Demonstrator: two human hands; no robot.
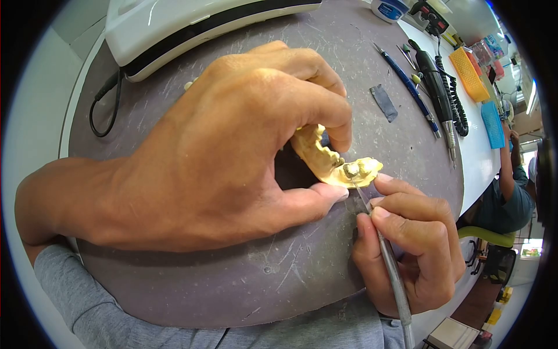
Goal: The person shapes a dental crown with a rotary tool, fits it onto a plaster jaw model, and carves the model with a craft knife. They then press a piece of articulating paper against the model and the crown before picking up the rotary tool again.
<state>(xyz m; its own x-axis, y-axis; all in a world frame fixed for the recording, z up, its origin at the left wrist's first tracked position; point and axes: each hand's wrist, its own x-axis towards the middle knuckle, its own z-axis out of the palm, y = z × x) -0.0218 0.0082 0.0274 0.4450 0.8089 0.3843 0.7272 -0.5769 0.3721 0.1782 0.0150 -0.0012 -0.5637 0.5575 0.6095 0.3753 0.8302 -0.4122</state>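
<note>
My left hand [232, 134] is closed around a yellow dental cast [318, 152] with a row of teeth, its thumb along the near side and its fingers over the far side. Part of the cast is hidden under that hand. One tooth [351, 170] toward the cast's right end looks grey and darker than the rest. In my right hand [412, 244] a slim metal carving knife [390, 264] is pinched like a pen. Its thin blade points up and left, with the tip at the base of the grey tooth.
On the grey mat [279, 285] lie a small dark strip [383, 103], a blue mechanical pencil [410, 87] and a corded handpiece [437, 93]. A white device [192, 29] stands at the back left. Yellow [469, 74] and blue baskets [492, 125] sit at right; another person [505, 192] is beyond.
</note>
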